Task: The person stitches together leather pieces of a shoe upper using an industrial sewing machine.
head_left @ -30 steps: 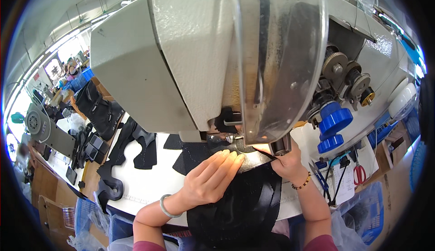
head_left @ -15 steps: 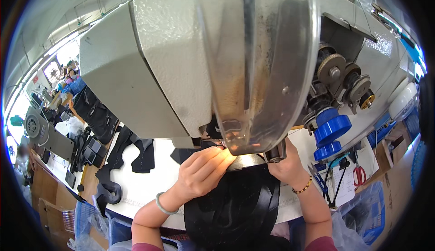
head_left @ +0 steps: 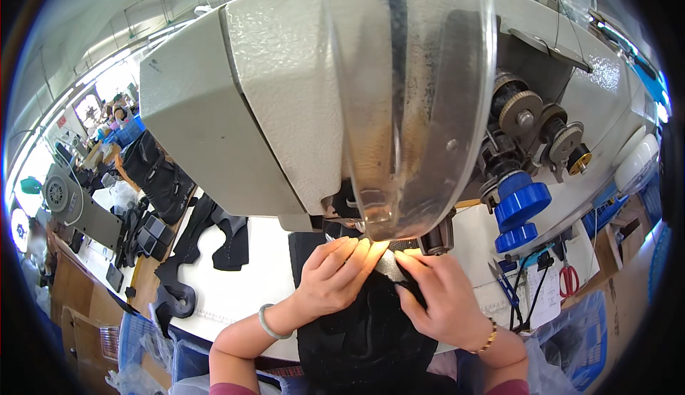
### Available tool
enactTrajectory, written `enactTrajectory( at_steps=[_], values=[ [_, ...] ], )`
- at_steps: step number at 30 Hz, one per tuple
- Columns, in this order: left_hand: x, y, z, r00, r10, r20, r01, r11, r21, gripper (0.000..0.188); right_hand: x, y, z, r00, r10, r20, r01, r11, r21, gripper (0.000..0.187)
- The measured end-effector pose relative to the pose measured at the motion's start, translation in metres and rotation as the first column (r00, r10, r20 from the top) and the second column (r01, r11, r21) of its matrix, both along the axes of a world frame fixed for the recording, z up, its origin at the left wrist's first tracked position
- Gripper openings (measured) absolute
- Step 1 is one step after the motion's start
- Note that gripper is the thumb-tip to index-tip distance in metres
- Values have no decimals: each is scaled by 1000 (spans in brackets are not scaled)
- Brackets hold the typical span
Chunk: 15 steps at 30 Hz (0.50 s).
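Beneath the head of a large grey sewing machine (head_left: 285,102), black fabric (head_left: 360,338) spreads from the needle area down over the table's front edge. My left hand (head_left: 335,281) is closed, its fingertips pressed together on the fabric beside the lit stitching spot. Opposite it, my right hand (head_left: 444,299) pinches the fabric's right edge between thumb and fingers. Between the two hands shows a shiny grey patch (head_left: 390,266); I cannot tell whether it is cloth or metal. A clear plastic guard (head_left: 421,109) hides the needle.
Cut black pieces (head_left: 232,245) lie on the white table at the left. Blue knobs (head_left: 523,199) jut from the machine's right side. Red-handled scissors (head_left: 569,279) and blue-handled snips (head_left: 508,288) are at the right, above a blue basket (head_left: 589,338).
My right hand has come down and left from behind the machine's foot area to pinch the fabric edge. My left hand has shifted slightly right. The view has moved a little.
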<state>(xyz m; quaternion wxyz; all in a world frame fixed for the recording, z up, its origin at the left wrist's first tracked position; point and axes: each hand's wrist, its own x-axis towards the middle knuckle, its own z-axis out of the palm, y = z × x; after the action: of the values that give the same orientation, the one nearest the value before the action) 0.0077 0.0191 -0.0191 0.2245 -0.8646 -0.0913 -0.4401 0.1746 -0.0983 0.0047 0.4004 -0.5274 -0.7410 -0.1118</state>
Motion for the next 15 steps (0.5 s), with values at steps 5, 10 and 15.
enactTrajectory(
  at_steps=[5, 10, 15],
  values=[
    [-5, 11, -5, 996, -56, 63, 55, 998, 9, 40, 35, 5, 3, 903, -230, -362, 125, 948, -291, 36],
    [1, 12, -5, 990, -92, 108, 95, 995, -18, 35, 37, 37, -11, 192, -203, -960, -674, 684, -279, 26],
    [-2, 13, -6, 992, -79, 96, 82, 996, -24, 33, 28, 40, -18, 42, -180, -983, -705, 691, -157, 32]
  ],
)
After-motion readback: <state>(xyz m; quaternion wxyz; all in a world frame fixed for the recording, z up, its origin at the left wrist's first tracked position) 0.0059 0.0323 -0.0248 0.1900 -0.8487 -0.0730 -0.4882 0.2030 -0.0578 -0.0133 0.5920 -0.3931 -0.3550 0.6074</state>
